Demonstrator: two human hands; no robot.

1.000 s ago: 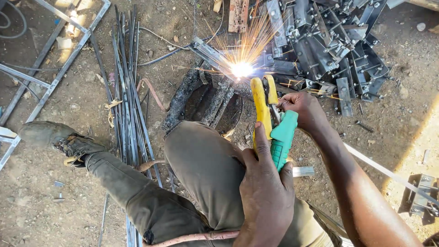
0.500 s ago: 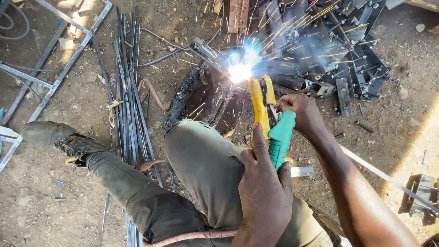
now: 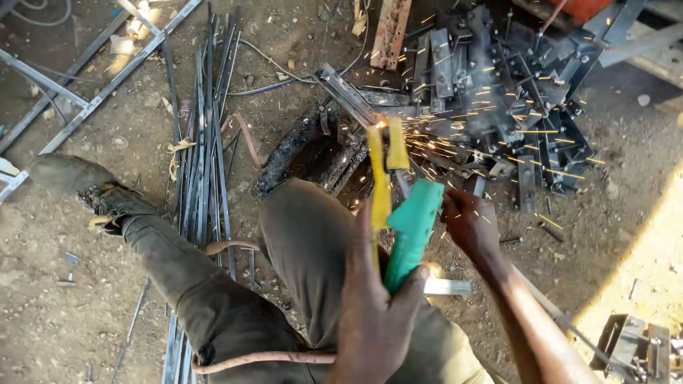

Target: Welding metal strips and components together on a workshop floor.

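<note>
Gripping green-and-yellow electrode holder (image 3: 398,213) with left hand (image 3: 373,313) fingers closed; long axis pointing away toward sparking angle bar (image 3: 346,92) on ground. Right hand (image 3: 469,224) staying nearer, closed, contents hidden.

The electrode holder (image 3: 402,213) is yellow at the jaws with a green grip. Orange sparks (image 3: 484,124) streak across dark grey metal brackets (image 3: 512,99). The trousers (image 3: 299,242) are olive-brown, the ground (image 3: 57,306) dusty brown.
</note>
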